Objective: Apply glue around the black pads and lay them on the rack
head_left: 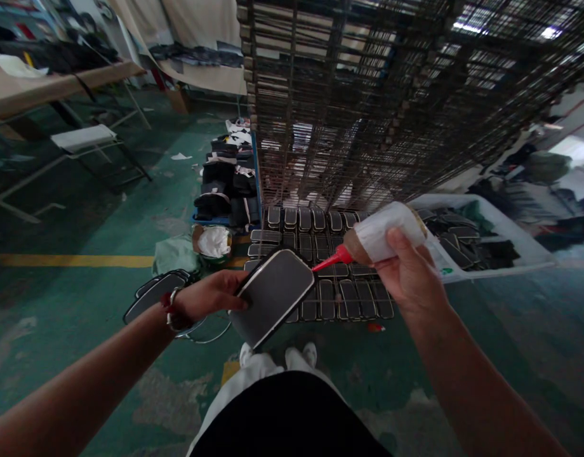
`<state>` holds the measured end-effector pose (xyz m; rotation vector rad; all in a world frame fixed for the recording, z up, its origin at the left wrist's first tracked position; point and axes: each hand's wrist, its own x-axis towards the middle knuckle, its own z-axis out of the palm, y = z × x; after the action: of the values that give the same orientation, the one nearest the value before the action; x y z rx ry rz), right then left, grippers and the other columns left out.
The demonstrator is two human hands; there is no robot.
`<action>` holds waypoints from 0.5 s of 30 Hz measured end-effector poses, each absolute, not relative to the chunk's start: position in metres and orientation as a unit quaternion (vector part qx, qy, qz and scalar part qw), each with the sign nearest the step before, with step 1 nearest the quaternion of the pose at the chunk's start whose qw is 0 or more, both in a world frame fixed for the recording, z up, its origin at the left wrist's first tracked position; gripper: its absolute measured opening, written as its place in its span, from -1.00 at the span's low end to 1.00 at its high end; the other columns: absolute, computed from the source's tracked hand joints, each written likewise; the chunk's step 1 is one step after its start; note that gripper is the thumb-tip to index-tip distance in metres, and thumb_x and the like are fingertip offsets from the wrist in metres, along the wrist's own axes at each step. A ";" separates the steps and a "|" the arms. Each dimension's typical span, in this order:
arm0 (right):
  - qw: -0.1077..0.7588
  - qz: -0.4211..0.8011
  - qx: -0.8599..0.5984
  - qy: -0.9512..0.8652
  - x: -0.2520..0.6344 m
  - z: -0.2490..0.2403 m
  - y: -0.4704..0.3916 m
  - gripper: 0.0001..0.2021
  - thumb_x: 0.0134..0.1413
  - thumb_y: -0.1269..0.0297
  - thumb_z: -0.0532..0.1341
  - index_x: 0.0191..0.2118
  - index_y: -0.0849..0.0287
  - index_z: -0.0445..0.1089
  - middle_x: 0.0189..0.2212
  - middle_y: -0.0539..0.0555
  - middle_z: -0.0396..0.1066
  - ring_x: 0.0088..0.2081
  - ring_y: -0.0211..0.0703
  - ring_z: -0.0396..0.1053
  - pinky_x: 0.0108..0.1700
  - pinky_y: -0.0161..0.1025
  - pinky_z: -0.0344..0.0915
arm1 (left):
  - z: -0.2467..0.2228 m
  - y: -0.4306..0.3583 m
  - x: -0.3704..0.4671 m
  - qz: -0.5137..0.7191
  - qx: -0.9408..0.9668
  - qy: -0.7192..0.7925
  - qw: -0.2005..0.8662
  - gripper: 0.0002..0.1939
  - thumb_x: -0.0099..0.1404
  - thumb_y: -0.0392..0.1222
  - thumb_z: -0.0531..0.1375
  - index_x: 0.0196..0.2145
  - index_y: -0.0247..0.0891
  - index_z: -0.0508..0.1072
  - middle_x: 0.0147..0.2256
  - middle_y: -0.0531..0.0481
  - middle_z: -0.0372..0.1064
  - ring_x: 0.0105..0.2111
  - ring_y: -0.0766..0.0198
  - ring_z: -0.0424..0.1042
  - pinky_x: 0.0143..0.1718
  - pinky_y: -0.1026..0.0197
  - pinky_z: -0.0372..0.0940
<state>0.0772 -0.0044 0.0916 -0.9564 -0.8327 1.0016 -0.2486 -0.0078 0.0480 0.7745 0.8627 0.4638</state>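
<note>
A dark rectangular panel with rounded corners and a pale line along its rim is tilted in front of me. My left hand holds it by its left edge, thumb on top. My right hand is wrapped round a white-wrapped bottle with a brown shoulder and a red nozzle. The bottle lies nearly level, and its nozzle tip is at the panel's upper right edge. Whether the tip touches the panel is too small to tell.
Similar panels lie in rows on a wire rack below, beneath tall stacked racks. A white bin holds dark pieces at right. At left are a stool, a table and stacked panels.
</note>
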 end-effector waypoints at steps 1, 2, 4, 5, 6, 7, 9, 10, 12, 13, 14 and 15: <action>0.689 0.451 -0.430 -0.371 0.075 0.090 -0.004 -0.64 -0.18 0.09 0.54 -0.26 0.10 0.50 -0.38 -0.01 0.51 -0.30 -0.08 0.51 -0.46 -0.29 0.45 | 0.046 -0.008 -0.251 0.199 0.401 0.380 0.809 -0.42 -0.02 -0.59 0.30 -0.04 -0.21 0.57 -0.31 -0.03 0.62 -0.27 0.11 0.60 -0.13 0.09 0.45; 0.686 0.454 -0.431 -0.369 0.073 0.089 -0.003 -0.64 -0.18 0.09 0.54 -0.27 0.09 0.50 -0.39 -0.01 0.51 -0.32 -0.09 0.51 -0.51 -0.32 0.41 | 0.044 -0.008 -0.253 0.186 0.431 0.360 0.806 -0.46 0.01 -0.53 0.32 -0.03 -0.21 0.57 -0.29 -0.03 0.62 -0.26 0.13 0.59 -0.09 0.09 0.42; 0.683 0.458 -0.435 -0.367 0.071 0.086 -0.003 -0.65 -0.18 0.08 0.53 -0.28 0.09 0.50 -0.39 -0.01 0.50 -0.39 -0.13 0.47 -0.60 -0.34 0.33 | 0.042 -0.008 -0.256 0.177 0.467 0.339 0.797 -0.51 0.06 -0.44 0.33 -0.02 -0.20 0.58 -0.27 -0.02 0.63 -0.24 0.14 0.58 -0.06 0.10 0.39; 0.683 0.459 -0.436 -0.365 0.070 0.086 -0.004 -0.65 -0.18 0.08 0.53 -0.28 0.10 0.50 -0.40 -0.01 0.50 -0.42 -0.15 0.45 -0.62 -0.34 0.31 | 0.041 -0.008 -0.257 0.176 0.477 0.337 0.793 -0.53 0.07 -0.42 0.33 -0.02 -0.20 0.58 -0.26 -0.02 0.63 -0.23 0.15 0.58 -0.06 0.11 0.38; 0.684 0.459 -0.436 -0.363 0.070 0.085 -0.004 -0.65 -0.19 0.09 0.54 -0.28 0.10 0.50 -0.40 -0.02 0.49 -0.44 -0.17 0.43 -0.63 -0.34 0.30 | 0.040 -0.008 -0.258 0.177 0.482 0.338 0.789 -0.54 0.08 -0.40 0.33 -0.02 -0.20 0.58 -0.27 -0.02 0.62 -0.23 0.14 0.57 -0.06 0.11 0.38; 0.685 0.460 -0.437 -0.358 0.070 0.084 -0.005 -0.65 -0.19 0.10 0.54 -0.28 0.11 0.51 -0.40 -0.02 0.49 -0.45 -0.18 0.42 -0.63 -0.34 0.30 | 0.040 -0.009 -0.258 0.179 0.483 0.342 0.786 -0.54 0.08 -0.40 0.33 -0.03 -0.20 0.58 -0.27 -0.03 0.62 -0.23 0.14 0.57 -0.06 0.11 0.38; 0.689 0.464 -0.441 -0.340 0.070 0.082 -0.008 -0.64 -0.21 0.10 0.55 -0.29 0.11 0.51 -0.41 -0.03 0.49 -0.45 -0.19 0.42 -0.62 -0.34 0.32 | 0.039 -0.010 -0.260 0.185 0.480 0.351 0.782 -0.55 0.10 -0.39 0.33 -0.02 -0.20 0.58 -0.27 -0.05 0.62 -0.23 0.12 0.57 -0.08 0.10 0.38; 0.690 0.467 -0.445 -0.328 0.070 0.081 -0.009 -0.63 -0.23 0.10 0.55 -0.29 0.10 0.52 -0.42 -0.03 0.49 -0.46 -0.19 0.42 -0.61 -0.34 0.33 | 0.038 -0.010 -0.260 0.187 0.477 0.354 0.782 -0.55 0.10 -0.39 0.33 -0.02 -0.20 0.58 -0.26 -0.05 0.62 -0.23 0.12 0.57 -0.08 0.10 0.38; 0.690 0.478 -0.453 -0.300 0.070 0.078 -0.011 -0.63 -0.24 0.09 0.56 -0.29 0.09 0.52 -0.44 -0.05 0.49 -0.47 -0.20 0.42 -0.59 -0.33 0.35 | 0.036 -0.011 -0.261 0.194 0.472 0.359 0.782 -0.54 0.10 -0.40 0.33 -0.01 -0.21 0.57 -0.26 -0.07 0.62 -0.23 0.12 0.57 -0.08 0.10 0.39; 0.690 0.485 -0.455 -0.287 0.069 0.076 -0.012 -0.63 -0.24 0.08 0.56 -0.29 0.08 0.53 -0.44 -0.05 0.50 -0.46 -0.19 0.43 -0.58 -0.33 0.37 | 0.035 -0.011 -0.262 0.194 0.470 0.360 0.782 -0.54 0.10 -0.41 0.33 -0.01 -0.21 0.57 -0.26 -0.07 0.62 -0.24 0.13 0.57 -0.08 0.10 0.39; 0.690 0.491 -0.455 -0.273 0.069 0.075 -0.012 -0.63 -0.24 0.08 0.56 -0.28 0.08 0.53 -0.43 -0.05 0.51 -0.45 -0.19 0.44 -0.57 -0.32 0.38 | 0.034 -0.011 -0.262 0.194 0.468 0.361 0.782 -0.54 0.10 -0.41 0.33 -0.01 -0.22 0.57 -0.27 -0.06 0.62 -0.24 0.13 0.58 -0.07 0.10 0.39; 0.693 0.495 -0.455 -0.262 0.069 0.073 -0.012 -0.63 -0.24 0.08 0.56 -0.28 0.07 0.53 -0.42 -0.04 0.52 -0.44 -0.18 0.44 -0.56 -0.32 0.38 | 0.033 -0.012 -0.262 0.193 0.468 0.361 0.783 -0.54 0.10 -0.41 0.33 -0.02 -0.22 0.58 -0.27 -0.06 0.62 -0.25 0.13 0.58 -0.07 0.10 0.39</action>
<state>0.0686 -0.0123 0.0732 -1.0159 -0.5851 1.1052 -0.2618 -0.0117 0.0326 1.0109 0.7786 0.4171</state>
